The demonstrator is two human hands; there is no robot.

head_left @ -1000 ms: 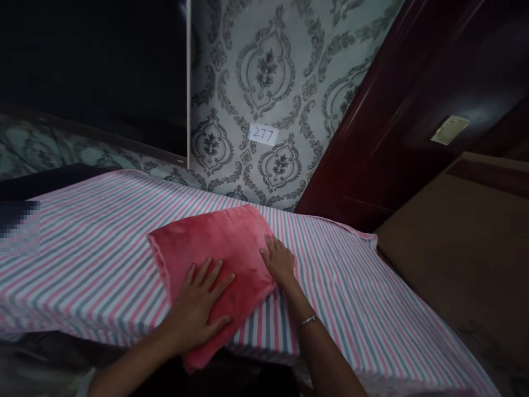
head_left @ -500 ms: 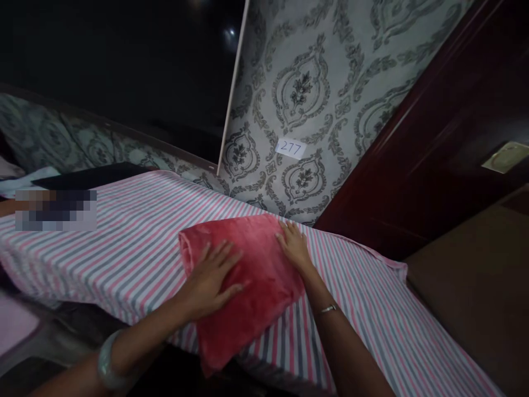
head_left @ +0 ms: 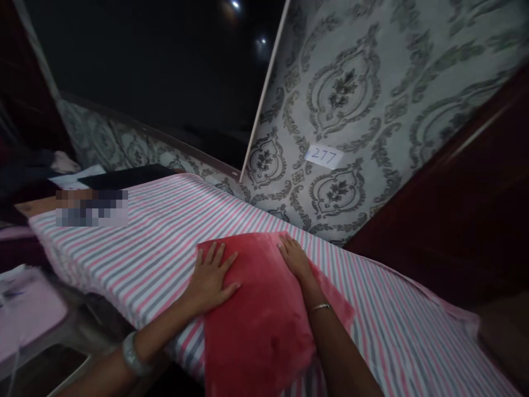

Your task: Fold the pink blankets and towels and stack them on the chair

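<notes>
A red plush cloth [head_left: 256, 309] lies on the striped tablecloth [head_left: 157, 242], its near part hanging over the front edge. My left hand [head_left: 210, 281] rests flat on the cloth's left side, fingers spread. On the upper right part of the cloth lies my right hand [head_left: 296, 259], palm down with the fingers extended. Past my right forearm, a corner of the cloth [head_left: 336, 300] sticks out onto the stripes. Neither hand grips anything.
A dark flat object [head_left: 128, 177] and a blurred-out patch [head_left: 93, 208] are at the table's far left. Behind stand a large black screen [head_left: 157, 71] and patterned wallpaper with a "277" label [head_left: 324, 156]. A pink-topped stool [head_left: 31, 314] is at lower left.
The red cloth now spreads wider, reaching further down over the front edge and out to the right. Both hands stay flat on it. The view has shifted left.
</notes>
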